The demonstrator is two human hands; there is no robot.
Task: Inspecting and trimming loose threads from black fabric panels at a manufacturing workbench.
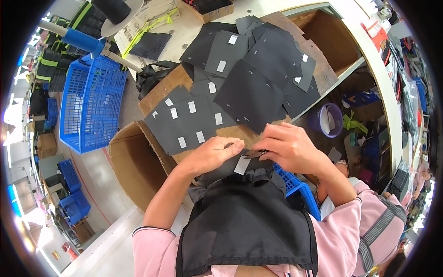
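My right hand (290,147) is closed around small metal thread snips (253,153), their blades pointing left. Just below the blades lies a white label (242,165) on a dark grey fabric piece (217,171) in front of my apron. The thumb and fingers of my left hand (213,154) pinch the upper edge of that piece, beside the snips' tips. Beyond my hands, several dark grey pieces with white labels (192,107) lie spread out on the left. Larger dark panels (251,94) are heaped in overlapping layers behind them.
An open cardboard box (136,161) stands at the left, with a blue plastic basket (92,104) beyond it. A purple bin (325,120) sits under the white tabletop (385,92) at right. Another blue basket (302,189) is beside my right forearm. A thread cone (110,10) stands far left.
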